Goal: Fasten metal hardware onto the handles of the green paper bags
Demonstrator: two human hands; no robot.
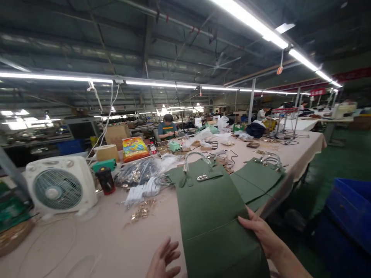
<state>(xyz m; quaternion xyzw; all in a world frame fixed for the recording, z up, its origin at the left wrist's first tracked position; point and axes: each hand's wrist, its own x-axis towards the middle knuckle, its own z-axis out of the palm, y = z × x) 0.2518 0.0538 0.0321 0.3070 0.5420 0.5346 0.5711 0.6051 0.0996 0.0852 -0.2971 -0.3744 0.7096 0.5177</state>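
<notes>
A flat green bag panel (210,208) with a clear handle and a metal clasp lies on the long beige table (101,239) in front of me. My right hand (259,229) grips its right edge, thumb on top. My left hand (164,260) hovers open just left of the panel's near edge, fingers spread, holding nothing. More green panels (257,179) with handles lie stacked to the right.
A white box fan (59,185) stands at the left, with a dark cup (106,179), bagged metal fittings (139,172) and loose brass hardware (142,210) nearby. A seated person (167,127) works farther along. A blue crate (346,216) sits on the floor right.
</notes>
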